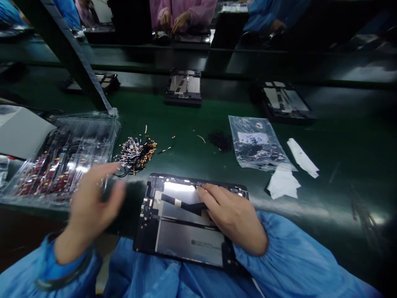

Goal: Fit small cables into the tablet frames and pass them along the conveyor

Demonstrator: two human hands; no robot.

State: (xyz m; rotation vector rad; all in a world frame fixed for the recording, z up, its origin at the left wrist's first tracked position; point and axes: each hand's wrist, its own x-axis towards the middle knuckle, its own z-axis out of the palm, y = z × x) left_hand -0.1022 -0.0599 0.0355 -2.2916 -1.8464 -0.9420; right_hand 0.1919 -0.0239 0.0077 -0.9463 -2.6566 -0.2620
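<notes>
An opened tablet [189, 244] leans across my lap and the bench edge, its silver battery plates and black flex ribbon [186, 205] exposed. My right hand [234, 215] rests over its upper right part, fingers bent and close together, fingertips near the top edge. Whatever they pinch, if anything, is hidden. My left hand [93, 207] is in the air left of the tablet, smeared by motion, with thumb and forefinger apart and nothing seen between them. Just beyond it lies a pile of small cables with metal ends [136, 153].
Clear plastic trays [62, 165] of red and black parts stand at left. A labelled plastic bag [257, 142], white paper scraps [302, 157] and small black bits [219, 140] lie beyond the tablet. More tablet assemblies [184, 87] line the back; co-workers' hands [175, 20] show across.
</notes>
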